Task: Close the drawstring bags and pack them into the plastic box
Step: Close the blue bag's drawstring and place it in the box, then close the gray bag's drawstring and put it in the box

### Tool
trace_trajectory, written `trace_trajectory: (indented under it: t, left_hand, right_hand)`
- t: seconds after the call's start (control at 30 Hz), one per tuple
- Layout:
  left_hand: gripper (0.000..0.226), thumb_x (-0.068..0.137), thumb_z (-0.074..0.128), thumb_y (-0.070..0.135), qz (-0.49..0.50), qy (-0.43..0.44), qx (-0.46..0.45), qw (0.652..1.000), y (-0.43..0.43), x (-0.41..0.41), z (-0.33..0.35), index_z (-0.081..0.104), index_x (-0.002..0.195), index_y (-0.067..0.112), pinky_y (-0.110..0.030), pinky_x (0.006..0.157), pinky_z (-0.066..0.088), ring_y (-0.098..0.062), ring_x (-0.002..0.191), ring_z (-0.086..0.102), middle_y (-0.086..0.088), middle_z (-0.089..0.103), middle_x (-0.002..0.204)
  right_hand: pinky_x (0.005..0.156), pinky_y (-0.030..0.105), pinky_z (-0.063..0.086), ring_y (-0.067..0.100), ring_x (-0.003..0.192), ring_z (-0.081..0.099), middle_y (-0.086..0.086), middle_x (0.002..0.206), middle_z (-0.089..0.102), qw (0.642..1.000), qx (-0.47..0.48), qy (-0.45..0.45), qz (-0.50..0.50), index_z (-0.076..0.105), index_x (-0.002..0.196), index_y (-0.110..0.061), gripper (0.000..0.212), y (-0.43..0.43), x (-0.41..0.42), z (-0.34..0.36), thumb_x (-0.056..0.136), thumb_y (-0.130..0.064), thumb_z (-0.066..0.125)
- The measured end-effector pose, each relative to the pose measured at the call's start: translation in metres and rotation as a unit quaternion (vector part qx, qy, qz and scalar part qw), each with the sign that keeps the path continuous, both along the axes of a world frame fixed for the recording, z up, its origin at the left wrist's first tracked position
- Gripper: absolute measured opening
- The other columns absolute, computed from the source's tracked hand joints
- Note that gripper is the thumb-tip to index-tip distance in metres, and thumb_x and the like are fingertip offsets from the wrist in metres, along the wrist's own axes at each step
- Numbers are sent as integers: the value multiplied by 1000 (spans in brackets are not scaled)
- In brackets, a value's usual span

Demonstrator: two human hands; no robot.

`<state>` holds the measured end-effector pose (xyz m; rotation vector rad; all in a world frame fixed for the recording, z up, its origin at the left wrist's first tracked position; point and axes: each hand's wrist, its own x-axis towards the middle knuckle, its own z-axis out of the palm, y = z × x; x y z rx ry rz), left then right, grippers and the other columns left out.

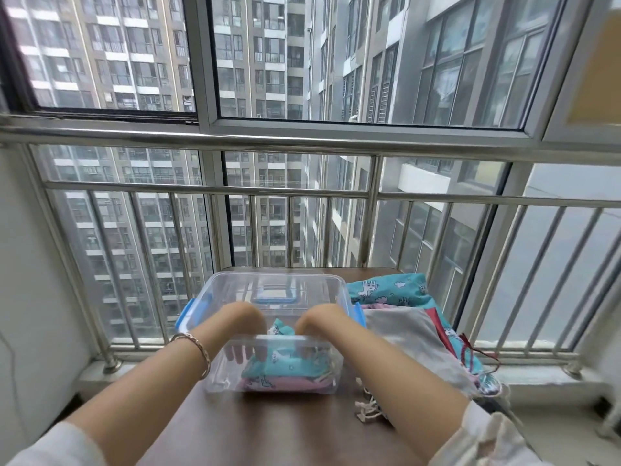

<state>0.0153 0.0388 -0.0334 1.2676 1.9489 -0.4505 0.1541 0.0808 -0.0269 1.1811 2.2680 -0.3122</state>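
A brown table (285,428) stands before a railing (302,193); a heap of loose bags (400,331) lies just right of the clear plastic box (302,287). Left hand (243,322) and right hand (319,322) dip inside – fingers (235,354) straight, seen through the near wall, pressing the teal bag (289,364) beneath them

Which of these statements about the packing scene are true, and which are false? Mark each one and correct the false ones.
1. The left hand and the right hand both reach into the clear plastic box. True.
2. The box holds nothing. False: a teal drawstring bag lies in it on top of a pink bag.
3. The unpacked bags lie to the left of the box. False: the grey bag and the others lie to its right.
4. The left wrist wears a bracelet. True.
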Motion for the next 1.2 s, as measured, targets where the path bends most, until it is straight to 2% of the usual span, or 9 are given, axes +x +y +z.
trace_trajectory:
  t: [0.17, 0.3, 0.47, 0.57, 0.73, 0.83, 0.93, 1.07, 1.2]
  left_hand:
    - [20, 91, 56, 16, -86, 84, 273, 955, 8, 42, 27, 66, 99, 1, -25, 58, 54, -17, 62, 61, -6, 66, 76]
    - [21, 87, 53, 18, -102, 30, 425, 899, 13, 101, 54, 56, 67, 11, -38, 73, 59, -25, 76, 67, -10, 67, 80]
    - [17, 88, 54, 19, -156, 20, 458, 875, -3, 184, 60, 54, 75, 8, -37, 72, 53, -34, 88, 66, -19, 67, 92]
    - [11, 83, 59, 15, -220, 27, 413, 883, -11, 221, 32, 61, 85, 5, -32, 64, 47, -30, 87, 66, -15, 68, 92]
    - [50, 78, 76, 25, -326, 179, 236, 898, -25, 246, -30, 57, 121, 7, -37, 79, 47, -30, 111, 59, -8, 61, 121]
    - [39, 88, 59, 5, -306, 188, 284, 889, -30, 244, -45, 52, 126, 6, -41, 91, 45, -33, 121, 53, -10, 54, 132]
    - [29, 88, 46, -6, -285, 152, 345, 881, -26, 236, -35, 57, 114, 1, -41, 84, 48, -35, 111, 59, -15, 59, 121]
    - [10, 89, 51, 8, -226, 82, 417, 877, -14, 231, -20, 60, 84, 8, -35, 66, 49, -31, 86, 65, -12, 68, 98]
    - [19, 90, 46, 10, -156, 4, 505, 849, -12, 229, -7, 66, 87, 11, -34, 61, 49, -27, 73, 61, -5, 64, 82]
  right_hand:
    - [67, 29, 47, 22, 75, 56, 16, 98, 69, 968, 71, 240, 8, 67, 94, 0, 21, 8, 21, 21, 90, -12, 50]
    - [51, 23, 38, 13, 52, 46, 7, 61, 52, 928, 99, 357, -42, 65, 74, 0, 22, 12, 81, 58, 88, -10, 52]
    - [62, 31, 47, 19, 61, 54, 12, 71, 65, 918, 121, 357, -121, 67, 71, -4, 20, 9, 164, 50, 84, -9, 53]
    - [63, 29, 51, 19, 63, 58, 12, 82, 69, 956, 56, 238, -162, 68, 86, -6, 12, 1, 207, 23, 85, -11, 57]
    - [81, 35, 51, 27, 103, 61, 10, 118, 60, 984, 76, 40, -158, 56, 121, -11, 53, -26, 242, -38, 73, -18, 77]
    - [88, 38, 46, 33, 117, 52, 16, 127, 52, 970, 180, 74, -143, 52, 119, -10, 37, -37, 248, -62, 83, -5, 59]
    - [97, 44, 43, 34, 117, 54, 15, 126, 56, 961, 220, 92, -137, 56, 117, -11, 31, -34, 252, -61, 88, -6, 48]
    - [100, 47, 38, 32, 117, 52, 10, 125, 57, 964, 194, 93, -158, 50, 119, -13, 37, -32, 250, -55, 83, -21, 55]
    - [92, 41, 47, 31, 113, 58, 10, 121, 62, 923, 280, 123, -234, 56, 122, -12, 32, -26, 244, -47, 92, -13, 47]
